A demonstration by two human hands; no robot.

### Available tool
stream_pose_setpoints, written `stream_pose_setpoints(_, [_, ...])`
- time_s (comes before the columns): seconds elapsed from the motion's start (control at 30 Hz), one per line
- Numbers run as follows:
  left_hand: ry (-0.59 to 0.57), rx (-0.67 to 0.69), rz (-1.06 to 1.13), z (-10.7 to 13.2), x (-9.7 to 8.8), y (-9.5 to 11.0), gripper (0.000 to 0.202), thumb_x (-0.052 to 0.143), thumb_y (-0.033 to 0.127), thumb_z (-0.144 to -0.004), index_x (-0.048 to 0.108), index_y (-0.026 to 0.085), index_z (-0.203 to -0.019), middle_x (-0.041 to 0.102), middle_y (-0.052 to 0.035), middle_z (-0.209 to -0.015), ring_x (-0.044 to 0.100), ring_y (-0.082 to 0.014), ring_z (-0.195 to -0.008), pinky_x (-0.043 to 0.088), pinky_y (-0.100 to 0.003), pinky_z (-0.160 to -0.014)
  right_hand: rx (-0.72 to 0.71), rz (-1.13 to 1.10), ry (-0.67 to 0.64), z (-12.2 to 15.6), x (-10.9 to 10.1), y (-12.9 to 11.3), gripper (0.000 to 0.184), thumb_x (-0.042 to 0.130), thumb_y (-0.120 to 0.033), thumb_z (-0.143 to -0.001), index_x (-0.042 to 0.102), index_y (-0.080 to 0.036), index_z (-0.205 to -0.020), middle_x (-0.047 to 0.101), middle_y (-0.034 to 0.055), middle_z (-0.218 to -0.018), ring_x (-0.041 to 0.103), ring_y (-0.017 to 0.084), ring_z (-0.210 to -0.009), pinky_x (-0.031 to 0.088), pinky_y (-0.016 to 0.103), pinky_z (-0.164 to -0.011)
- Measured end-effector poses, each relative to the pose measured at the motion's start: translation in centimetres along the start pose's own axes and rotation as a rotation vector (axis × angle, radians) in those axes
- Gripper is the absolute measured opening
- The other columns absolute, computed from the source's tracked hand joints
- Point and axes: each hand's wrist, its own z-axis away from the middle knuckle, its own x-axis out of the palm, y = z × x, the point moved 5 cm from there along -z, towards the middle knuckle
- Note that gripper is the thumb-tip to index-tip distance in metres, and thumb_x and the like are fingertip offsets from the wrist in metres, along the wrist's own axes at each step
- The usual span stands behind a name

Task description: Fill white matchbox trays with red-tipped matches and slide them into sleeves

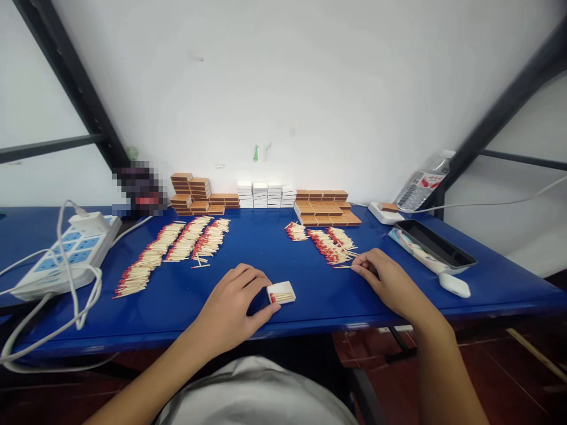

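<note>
My left hand grips a small white matchbox tray between its thumb and fingers, near the table's front edge. Inside the tray lie several red-tipped matches. My right hand is off to the right, thumb and forefinger pinched at the pale end of a matchstick. That stick lies at the near edge of a loose heap of matches. A smaller match heap sits just left of it.
Three rows of matches, one long, lie at left. Brown matchboxes and white trays are stacked by the wall. A power strip with cables stands left; a black tray, white earbud case and bottle sit right.
</note>
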Motion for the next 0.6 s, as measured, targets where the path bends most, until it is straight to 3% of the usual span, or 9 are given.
stream_pose_setpoints(0.4, [-0.004,-0.005,0.011,0.0,0.0,-0.1,0.021,0.074,0.034,-0.097,0.068,0.021,-0.113,0.073,-0.0082,-0.115,0.064,-0.0265,-0.107,0.055,-0.046,-0.096,-0.085,-0.059,-0.057,0.1,-0.1,-1.8,0.031,0.052,-0.048,-0.105,0.066,-0.025,-0.090,0.064,0.0062,-0.096,0.061,0.024,-0.087,0.051,0.039,-0.082])
stream_pose_setpoints(0.6, [0.006,-0.002,0.006,0.0,0.0,0.0,0.021,0.074,0.033,-0.096,0.068,0.022,-0.112,0.073,-0.0075,-0.114,0.065,-0.0260,-0.106,0.055,-0.045,-0.096,-0.069,-0.052,-0.042,-0.1,-0.3,-1.7,0.030,0.056,-0.052,-0.103,0.070,-0.026,-0.102,0.064,0.0058,-0.097,0.061,0.023,-0.084,0.052,0.037,-0.078])
